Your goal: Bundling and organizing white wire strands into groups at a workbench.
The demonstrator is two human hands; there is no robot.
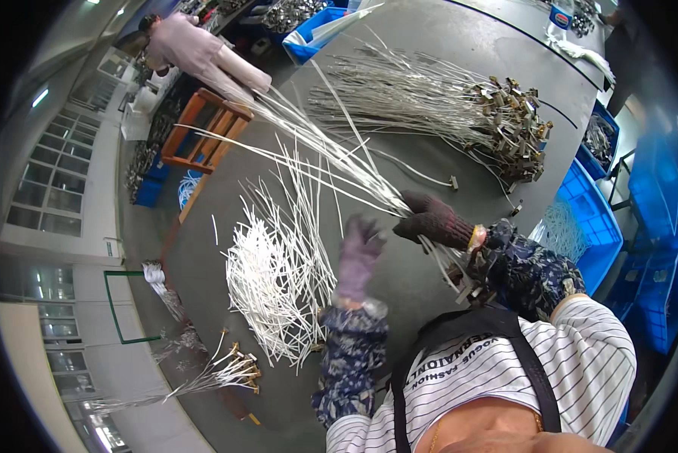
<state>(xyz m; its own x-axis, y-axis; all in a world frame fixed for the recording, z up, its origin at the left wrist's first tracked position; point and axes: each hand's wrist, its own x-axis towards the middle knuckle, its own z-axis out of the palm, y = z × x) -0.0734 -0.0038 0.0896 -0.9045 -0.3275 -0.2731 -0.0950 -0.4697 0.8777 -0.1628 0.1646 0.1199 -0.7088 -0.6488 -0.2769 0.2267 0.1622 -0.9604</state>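
Observation:
My right hand [434, 220], in a dark knitted glove, is closed around a bundle of long white wires [358, 167]. The wires stretch away to the upper left, and their connector ends [471, 291] hang below my wrist. My left hand [360, 255], in a purple glove, is raised over the table just left of the bundle. Motion smears its fingers, so I cannot make out whether they hold anything. Beside it lies a loose pile of short white tubes or wire pieces [267, 279].
Across the grey table [422, 158] lies a large heap of wires with brass-coloured connectors [509, 132]. A smaller connector bunch [240, 368] sits at the near left edge. Blue crates [580, 219] stand at the right. A wooden stool [206, 132] and another person [203, 53] are beyond the table.

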